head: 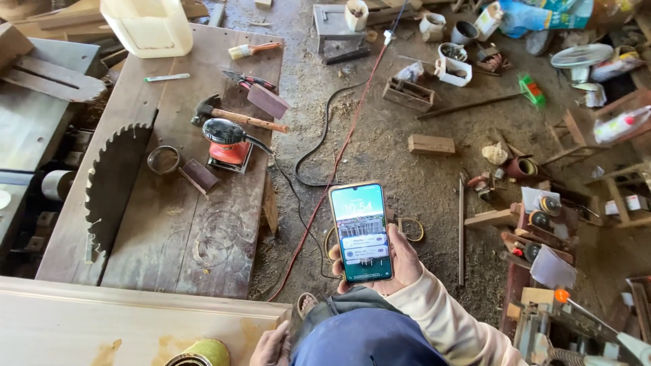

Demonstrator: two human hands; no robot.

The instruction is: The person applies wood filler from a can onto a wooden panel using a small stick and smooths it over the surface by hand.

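Your right hand [400, 261] grips a phone [361, 231], screen lit and facing you, held up over the sawdust floor [407, 169] just right of the table [196, 230]. Your left hand [271, 347] sits low at the frame's bottom, resting by a pale board's [102, 318] corner; you cannot tell whether it is clenched. On the table lie an orange sander [227, 142], a hammer [234, 116] and a sawblade [112, 179].
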